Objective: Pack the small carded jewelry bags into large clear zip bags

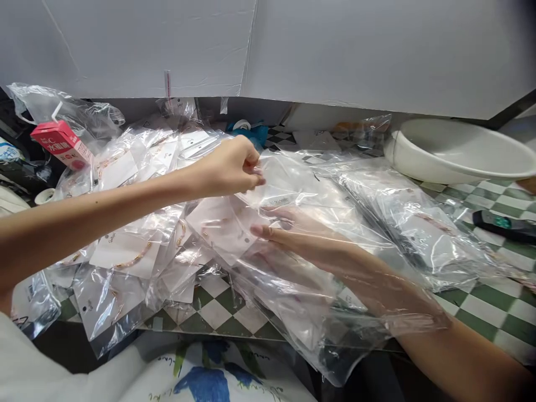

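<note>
My left hand is closed in a pinch at the upper edge of a large clear plastic bag. My right hand reaches inside that bag, the film draped over its wrist and forearm. Its thumb lies on a pale jewelry card in a clear sleeve; the other fingers are partly hidden under plastic and glare. To the left, a heap of sleeved white cards includes one with a beaded bracelet. More sleeved cards show through the bag's lower part.
Another stack of sleeved cards lies right, near a white basin and a dark handheld device. A pink drink carton with a straw stands left. White panels close off the back of the checkered table.
</note>
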`<state>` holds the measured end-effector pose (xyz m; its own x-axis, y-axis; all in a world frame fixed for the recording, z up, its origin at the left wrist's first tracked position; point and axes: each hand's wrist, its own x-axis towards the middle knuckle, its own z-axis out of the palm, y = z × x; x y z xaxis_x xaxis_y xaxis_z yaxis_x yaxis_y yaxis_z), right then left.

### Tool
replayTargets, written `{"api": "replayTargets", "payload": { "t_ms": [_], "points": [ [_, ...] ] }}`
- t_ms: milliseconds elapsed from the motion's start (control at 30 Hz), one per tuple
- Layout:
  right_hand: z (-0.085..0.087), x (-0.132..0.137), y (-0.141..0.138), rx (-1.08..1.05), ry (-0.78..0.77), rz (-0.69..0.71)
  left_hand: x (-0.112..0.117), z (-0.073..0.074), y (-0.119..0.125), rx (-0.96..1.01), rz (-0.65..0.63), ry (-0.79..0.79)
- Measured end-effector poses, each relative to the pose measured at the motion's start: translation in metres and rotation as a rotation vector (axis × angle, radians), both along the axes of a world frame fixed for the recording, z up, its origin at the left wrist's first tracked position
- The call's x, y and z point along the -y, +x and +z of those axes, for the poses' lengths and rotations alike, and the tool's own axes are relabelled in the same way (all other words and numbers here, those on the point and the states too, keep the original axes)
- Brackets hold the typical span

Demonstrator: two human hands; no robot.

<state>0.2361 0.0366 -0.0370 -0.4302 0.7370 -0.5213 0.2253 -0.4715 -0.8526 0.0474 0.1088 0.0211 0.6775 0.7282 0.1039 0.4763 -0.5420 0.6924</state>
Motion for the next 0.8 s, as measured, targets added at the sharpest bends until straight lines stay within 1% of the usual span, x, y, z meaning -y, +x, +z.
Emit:
{"api": "replayTargets", "payload": {
  "t_ms": [67,133,200,267,333,400,433,467,500,567,600,667,733,800],
  "points": [
    [0.000,-0.001,0.001,-0.058,0.042,0.070,-0.002,0.000,0.001,0.028,0.017,-0.042],
    [0.000,-0.002,0.001,-0.039,0.089,0.085,-0.002,0.005,0.002,0.031,0.016,0.041],
    [0.000,-0.002,0.002,0.042,0.104,0.086,0.001,0.013,-0.001,0.023,0.052,0.158],
    [-0.003,-0.002,0.004,0.085,0.099,0.080,0.013,0.020,-0.009,0.038,0.139,0.244],
    [-0.006,-0.002,0.007,0.089,0.106,0.064,0.035,0.021,-0.020,0.025,0.228,0.267],
    [-0.010,-0.002,0.010,0.080,0.131,0.049,0.065,0.014,-0.030,-0.102,0.225,0.194],
    [-0.011,-0.002,0.010,0.069,0.141,0.061,0.080,0.008,-0.033,-0.173,0.181,0.169],
    [-0.013,-0.002,0.010,0.051,0.150,0.079,0.095,0.001,-0.033,-0.225,0.127,0.179],
    [-0.014,-0.001,0.009,0.028,0.157,0.104,0.108,-0.007,-0.032,-0.259,0.114,0.259],
    [-0.014,0.000,0.004,-0.016,0.164,0.162,0.125,-0.022,-0.022,-0.306,0.096,0.484],
    [-0.013,0.001,0.002,-0.031,0.160,0.190,0.129,-0.029,-0.015,-0.317,0.097,0.583],
    [-0.011,0.002,-0.001,-0.021,0.200,0.227,0.129,-0.038,0.000,-0.344,0.086,0.694],
    [-0.009,0.003,0.000,0.014,0.295,0.245,0.126,-0.044,0.013,-0.386,0.061,0.737],
    [-0.008,0.002,0.004,0.054,0.421,0.240,0.125,-0.047,0.021,-0.433,0.051,0.809]
  ]
}}
